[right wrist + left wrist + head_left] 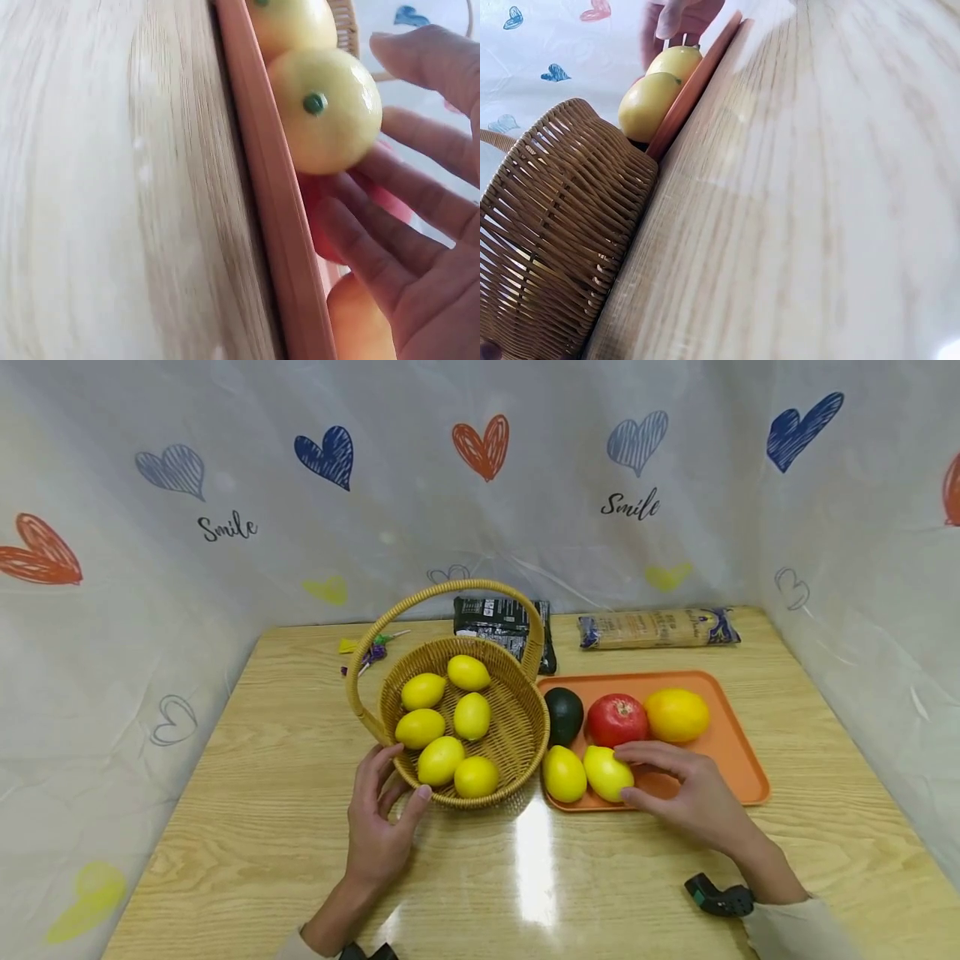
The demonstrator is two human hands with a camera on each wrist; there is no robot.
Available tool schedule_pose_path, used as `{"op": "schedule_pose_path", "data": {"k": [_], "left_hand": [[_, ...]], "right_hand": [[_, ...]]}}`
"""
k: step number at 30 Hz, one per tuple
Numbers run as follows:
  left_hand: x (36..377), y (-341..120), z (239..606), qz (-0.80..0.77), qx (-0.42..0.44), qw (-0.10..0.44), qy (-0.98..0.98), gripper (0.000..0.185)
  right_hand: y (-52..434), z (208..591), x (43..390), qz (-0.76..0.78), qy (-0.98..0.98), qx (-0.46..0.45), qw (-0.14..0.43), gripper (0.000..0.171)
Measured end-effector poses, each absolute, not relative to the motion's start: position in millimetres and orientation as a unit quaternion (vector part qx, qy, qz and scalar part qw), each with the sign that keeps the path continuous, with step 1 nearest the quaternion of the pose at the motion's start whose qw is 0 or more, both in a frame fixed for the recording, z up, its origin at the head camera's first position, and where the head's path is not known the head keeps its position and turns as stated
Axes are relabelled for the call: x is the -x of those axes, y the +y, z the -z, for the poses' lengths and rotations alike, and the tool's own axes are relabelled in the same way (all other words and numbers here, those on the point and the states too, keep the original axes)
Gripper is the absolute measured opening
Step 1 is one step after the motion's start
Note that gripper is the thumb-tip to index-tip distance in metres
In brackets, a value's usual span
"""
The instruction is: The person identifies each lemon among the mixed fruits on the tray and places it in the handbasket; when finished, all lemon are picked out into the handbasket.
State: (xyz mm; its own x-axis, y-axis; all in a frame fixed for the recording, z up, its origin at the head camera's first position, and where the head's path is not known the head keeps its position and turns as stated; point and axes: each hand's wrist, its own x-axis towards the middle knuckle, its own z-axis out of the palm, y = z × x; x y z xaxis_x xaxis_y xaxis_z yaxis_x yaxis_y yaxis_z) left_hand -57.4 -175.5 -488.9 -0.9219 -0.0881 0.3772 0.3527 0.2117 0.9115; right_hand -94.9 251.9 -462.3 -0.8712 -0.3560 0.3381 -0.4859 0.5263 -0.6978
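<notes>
A wicker basket with an arched handle holds several lemons. My left hand rests at its near left rim, thumb and fingertips spread against the outside. In the left wrist view, the wicker side fills the left, with only a bit of fingertip in the corner. Two more lemons lie at the near left of an orange tray. My right hand is round the right one of these, the lemon. The right wrist view shows spread fingers beside this lemon, the thumb apart from it.
A dark green avocado, a red pomegranate and a larger yellow fruit share the tray. Behind stand a black packet and a long noodle-like package. Wrapped lollipops lie left of the basket handle.
</notes>
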Motion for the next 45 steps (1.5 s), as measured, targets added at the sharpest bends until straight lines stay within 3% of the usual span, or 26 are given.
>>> {"op": "schedule_pose_path", "data": {"k": [6, 20, 26, 33, 45], "left_hand": [[57, -176, 489, 0.622, 0.089, 0.181, -0.757, 0.062], [56, -175, 490, 0.624, 0.089, 0.181, -0.755, 0.062], [56, -176, 489, 0.624, 0.088, 0.178, -0.755, 0.062], [56, -175, 488, 0.625, 0.085, 0.177, -0.756, 0.062], [57, -174, 487, 0.627, 0.080, 0.175, -0.754, 0.062]], "right_hand": [[241, 466, 94, -0.423, -0.876, -0.215, 0.084, 0.052], [237, 453, 90, -0.501, -0.849, -0.169, 0.013, 0.043], [239, 421, 104, -0.488, -0.839, -0.241, -0.016, 0.049], [203, 381, 134, -0.404, -0.848, -0.343, -0.009, 0.049], [116, 377, 157, -0.255, -0.860, -0.433, -0.084, 0.037]]}}
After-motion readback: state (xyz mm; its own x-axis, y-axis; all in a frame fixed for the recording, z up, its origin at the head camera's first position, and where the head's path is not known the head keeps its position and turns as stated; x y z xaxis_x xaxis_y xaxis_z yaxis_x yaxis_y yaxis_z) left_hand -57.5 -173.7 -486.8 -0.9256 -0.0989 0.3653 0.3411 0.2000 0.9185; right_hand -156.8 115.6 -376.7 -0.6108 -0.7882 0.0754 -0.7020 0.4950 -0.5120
